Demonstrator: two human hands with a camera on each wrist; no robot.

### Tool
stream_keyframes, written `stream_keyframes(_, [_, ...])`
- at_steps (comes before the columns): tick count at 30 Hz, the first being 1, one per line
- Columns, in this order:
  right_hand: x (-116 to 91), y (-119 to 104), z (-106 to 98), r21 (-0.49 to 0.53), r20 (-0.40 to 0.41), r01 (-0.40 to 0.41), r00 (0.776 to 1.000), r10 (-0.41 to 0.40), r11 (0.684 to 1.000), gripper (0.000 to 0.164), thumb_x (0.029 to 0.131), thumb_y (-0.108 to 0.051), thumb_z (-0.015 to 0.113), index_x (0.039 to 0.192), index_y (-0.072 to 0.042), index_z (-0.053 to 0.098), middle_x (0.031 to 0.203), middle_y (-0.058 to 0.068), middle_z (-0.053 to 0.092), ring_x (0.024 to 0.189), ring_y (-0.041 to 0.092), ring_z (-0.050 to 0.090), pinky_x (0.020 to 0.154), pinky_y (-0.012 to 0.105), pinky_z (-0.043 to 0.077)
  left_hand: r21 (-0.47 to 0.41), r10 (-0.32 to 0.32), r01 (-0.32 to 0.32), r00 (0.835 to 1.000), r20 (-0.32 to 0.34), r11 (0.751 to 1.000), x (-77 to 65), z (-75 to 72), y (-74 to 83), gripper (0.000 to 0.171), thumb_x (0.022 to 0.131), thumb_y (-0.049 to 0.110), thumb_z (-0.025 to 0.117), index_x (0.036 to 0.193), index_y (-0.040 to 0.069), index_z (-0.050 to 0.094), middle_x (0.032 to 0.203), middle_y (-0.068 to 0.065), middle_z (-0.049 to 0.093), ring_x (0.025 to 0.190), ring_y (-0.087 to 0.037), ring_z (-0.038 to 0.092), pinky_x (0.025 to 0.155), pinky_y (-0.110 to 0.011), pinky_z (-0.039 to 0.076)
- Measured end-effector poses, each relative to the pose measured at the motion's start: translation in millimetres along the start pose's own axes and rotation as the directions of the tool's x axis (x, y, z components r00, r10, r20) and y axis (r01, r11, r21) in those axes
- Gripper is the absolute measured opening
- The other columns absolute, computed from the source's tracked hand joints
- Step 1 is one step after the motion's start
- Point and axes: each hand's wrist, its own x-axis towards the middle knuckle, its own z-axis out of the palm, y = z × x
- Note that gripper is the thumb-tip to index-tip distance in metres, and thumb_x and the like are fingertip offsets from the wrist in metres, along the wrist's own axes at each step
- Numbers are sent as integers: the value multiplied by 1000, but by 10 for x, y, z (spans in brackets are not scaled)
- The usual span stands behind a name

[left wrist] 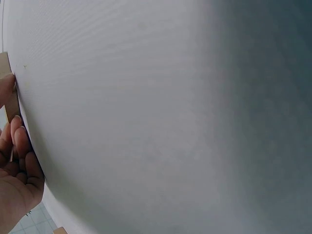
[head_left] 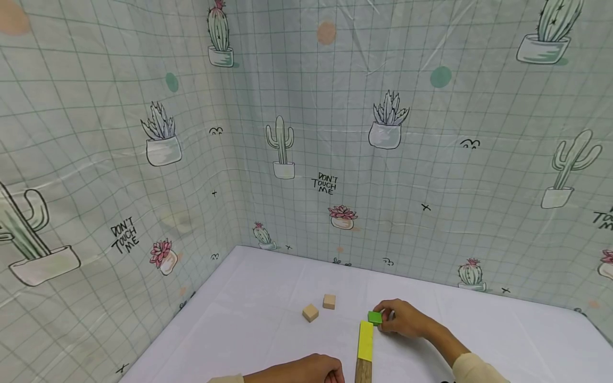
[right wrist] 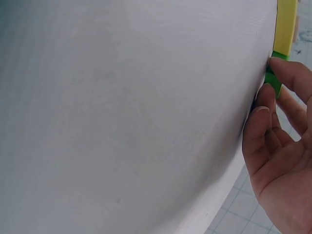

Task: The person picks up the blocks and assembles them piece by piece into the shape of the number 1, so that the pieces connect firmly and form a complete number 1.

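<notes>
My right hand (head_left: 404, 319) pinches a small green block (head_left: 375, 317) between thumb and fingers at the far right corner of a long yellow block (head_left: 365, 340). In the right wrist view, the green block (right wrist: 274, 83) shows between the fingertips, with the yellow block (right wrist: 285, 27) right above it. A brown wooden block (head_left: 364, 371) continues the line at the yellow block's near end. My left hand (head_left: 318, 369) is low in the head view, left of that wooden block. In the left wrist view, its thumb and fingertips pinch the wooden block (left wrist: 12, 103).
Two small pale wooden cubes (head_left: 310, 313) (head_left: 329, 301) lie on the white table (head_left: 268, 287), left of the blocks. A cactus-printed cloth (head_left: 306, 202) hangs behind the table and along its left side.
</notes>
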Motion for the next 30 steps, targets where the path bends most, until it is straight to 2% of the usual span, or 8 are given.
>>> stream_keyframes(6, [0, 1, -9, 3, 2, -5, 1000, 5, 1000, 29, 87, -11, 74, 114, -2, 67, 86, 1, 59, 72, 7, 52, 61, 22, 45, -2, 9, -9, 1000, -2, 1000, -4, 2, -3, 7, 90, -1, 70, 88, 2, 65, 70, 9, 54, 65, 3, 49, 64, -14, 45])
stream_keyframes(18, [4, 26, -18, 9, 7, 10, 1000, -10, 1000, 29, 87, -11, 74, 113, -2, 67, 87, 1, 59, 73, 6, 51, 62, 22, 44, -22, -23, 23, 1000, 0, 999, 2, 6, 6, 8, 90, -1, 70, 88, 4, 64, 70, 8, 54, 64, 2, 49, 63, -15, 44])
stream_keyframes(30, [-1, 16, -16, 24, 12, -13, 1000, 13, 1000, 30, 87, -10, 74, 115, -2, 67, 87, 2, 58, 73, 8, 51, 61, 22, 44, -17, -36, 36, 999, -10, 999, 22, 21, -26, 10, 89, -2, 71, 88, 5, 64, 70, 8, 54, 65, 2, 49, 63, -15, 44])
